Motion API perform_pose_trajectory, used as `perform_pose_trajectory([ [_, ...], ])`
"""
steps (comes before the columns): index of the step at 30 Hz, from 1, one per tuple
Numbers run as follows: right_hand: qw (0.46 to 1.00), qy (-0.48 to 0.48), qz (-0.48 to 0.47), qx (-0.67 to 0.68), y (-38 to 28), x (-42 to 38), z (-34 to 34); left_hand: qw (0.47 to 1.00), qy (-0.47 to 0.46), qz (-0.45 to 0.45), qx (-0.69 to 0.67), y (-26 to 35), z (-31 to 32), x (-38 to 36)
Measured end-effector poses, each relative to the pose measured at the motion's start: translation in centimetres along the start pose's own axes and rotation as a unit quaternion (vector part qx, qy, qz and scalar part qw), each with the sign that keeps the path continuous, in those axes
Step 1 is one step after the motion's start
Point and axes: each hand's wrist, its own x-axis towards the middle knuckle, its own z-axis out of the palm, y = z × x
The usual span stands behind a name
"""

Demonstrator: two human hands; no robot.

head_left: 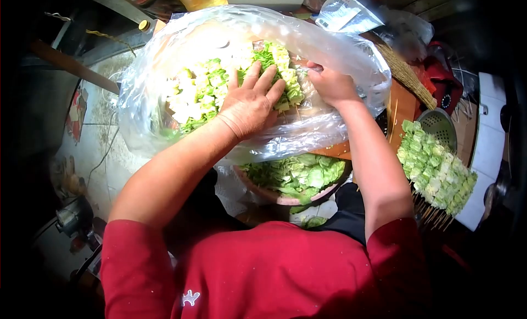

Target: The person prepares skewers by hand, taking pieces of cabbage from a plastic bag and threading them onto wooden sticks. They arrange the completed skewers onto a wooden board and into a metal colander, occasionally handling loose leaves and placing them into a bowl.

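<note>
A large clear plastic bag [324, 127] lies open on a wooden table [403, 107], with pieces of green and pale leafy vegetable [203, 94] in rows inside it. My left hand [253, 102] rests on these pieces with its fingers spread. To the right, my right hand [329, 84] is closed over the bag at the right end of the rows; what its fingers hold, if anything, is too small to make out. Thin sticks show at the lower edge of the rows near my left hand.
Below the table edge stands a round basin [279, 200] of loose green leaves [299, 175]. Skewered leaves [436, 165] are stacked at the right, near a metal strainer [437, 127]. A straw brush [403, 69] lies at the table's right edge. A bottle with a yellow cap [144, 26] is at the upper left.
</note>
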Motion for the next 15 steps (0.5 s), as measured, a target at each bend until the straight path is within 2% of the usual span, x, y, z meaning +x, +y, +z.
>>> perform_pose_trajectory([
  [2, 0.99, -0.056, 0.066, 0.113, -0.5, 0.3, -0.4, 1.0, 0.012, 0.004, -0.013, -0.3, 0.6, -0.1],
  [3, 0.99, -0.058, 0.067, 0.113, -1.1, 0.4, -1.1, 1.0, 0.021, 0.005, -0.022, -0.4, 0.8, -0.2],
  [5, 0.951, -0.2, 0.182, 0.152, -2.5, 0.6, -2.6, 0.999, 0.032, 0.007, -0.03, -0.4, 0.9, -0.1],
  [6, 0.951, -0.2, 0.181, 0.152, -3.0, 0.6, -2.9, 0.998, 0.046, 0.015, -0.031, -0.4, 1.1, -0.2],
  [8, 0.975, -0.18, 0.131, -0.006, -3.9, 0.4, -3.1, 0.998, 0.058, 0.023, -0.03, -0.4, 1.5, -0.3],
  [9, 0.98, -0.164, 0.107, -0.038, -4.0, 0.1, -2.9, 0.997, 0.068, 0.027, -0.021, -0.3, 1.5, -0.3],
  [10, 0.98, -0.163, 0.106, -0.038, -4.0, 0.4, -3.0, 0.996, 0.078, 0.032, -0.012, -0.3, 1.6, -0.3],
  [12, 0.925, -0.292, 0.222, 0.1, -4.1, 0.9, -3.6, 0.997, 0.075, 0.028, -0.018, -0.3, 1.6, -0.4],
  [13, 0.925, -0.292, 0.222, 0.1, -4.2, 0.8, -3.5, 0.997, 0.073, 0.025, -0.024, -0.3, 1.5, -0.4],
  [15, 0.958, -0.23, 0.169, -0.015, -4.4, 0.6, -3.4, 0.997, 0.07, 0.023, -0.027, -0.3, 1.5, -0.4],
])
